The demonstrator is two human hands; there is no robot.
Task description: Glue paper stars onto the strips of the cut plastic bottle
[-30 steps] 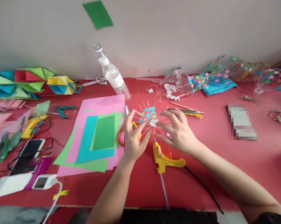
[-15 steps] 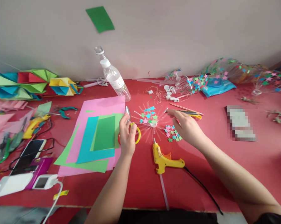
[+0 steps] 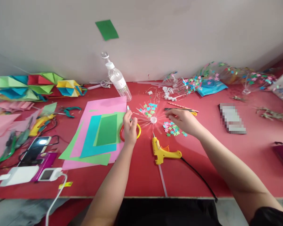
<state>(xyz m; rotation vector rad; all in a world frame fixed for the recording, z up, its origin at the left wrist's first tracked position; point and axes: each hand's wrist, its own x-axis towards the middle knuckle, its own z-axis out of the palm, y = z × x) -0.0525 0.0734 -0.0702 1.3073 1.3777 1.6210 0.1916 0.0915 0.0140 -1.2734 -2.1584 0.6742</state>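
A bundle of clear strips spreads out from a white bottle cap (image 3: 153, 120) on the red table. Several paper stars (image 3: 149, 109) in blue, pink and green sit at its far side. To its left, my left hand (image 3: 130, 128) is over red-and-yellow-handled scissors (image 3: 138, 131), thumb apart from the fingers. Right of the bundle, my right hand (image 3: 182, 121) hovers with fingers loosely bent and thumb apart. Loose stars (image 3: 171, 128) lie beneath it, and a utility knife (image 3: 192, 112) is behind its fingers. Nearest me lies a yellow glue gun (image 3: 165, 153), nozzle towards the cap.
Coloured paper sheets (image 3: 87, 138) lie at left, with a plastic bottle (image 3: 119, 82) behind them. Further left are pliers (image 3: 71, 111), a phone (image 3: 36, 149) and a power bank (image 3: 19, 175). Star-tipped strips (image 3: 193, 84) and a blue packet (image 3: 212, 88) are at back right.
The camera view has shifted. The cap shows more fully, and the strips around it look turned. My right fingers sit slightly nearer to me relative to the bundle; my left hand remains by the scissors.
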